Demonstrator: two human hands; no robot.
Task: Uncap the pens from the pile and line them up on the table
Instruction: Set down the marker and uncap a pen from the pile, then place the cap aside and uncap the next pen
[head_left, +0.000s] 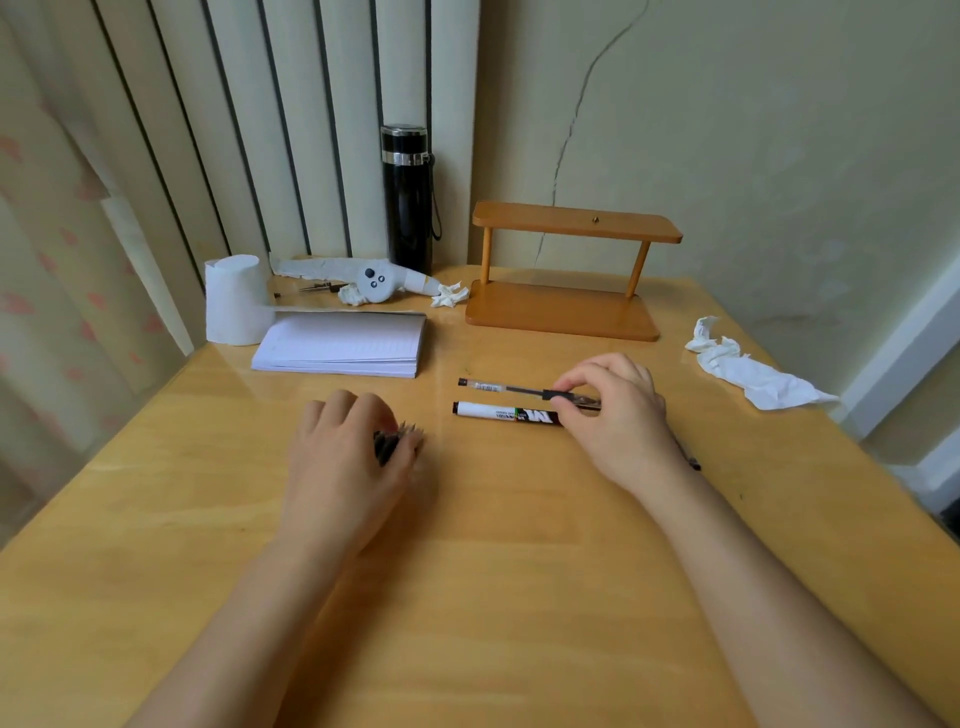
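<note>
Worktop (519, 597): pale wood, glossy; it carries everything named below.
Left hand (348, 467): fingers curled down round a dark bundle of pens (395, 441); the bundle is blurred, but thin points stick out of it toward the right.
Right hand (618, 415): thumb and forefinger pinch a thin pen (498, 387) at its dark grip section; the other fingers are loosely bent over it.
Thin pen: clear barrel with a printed label, lying crosswise with its dark end to the left; whether it rests on the wood or is lifted just off it I cannot tell.
Marker (488, 410): white barrel with black lettering, lying flat just in front of the thin pen and parallel to it – its right end is hidden under the right hand.
Dark pen end (693, 462): shows beyond the right wrist; the rest is covered.
Behind the hands: a white notepad (343, 345) beside a tissue roll (234, 301); a black flask (408, 202) upright at the back; a wooden shelf (561, 312) – two levels – to the right of it.
Right edge: a crumpled tissue (753, 374), well apart from the pens.
</note>
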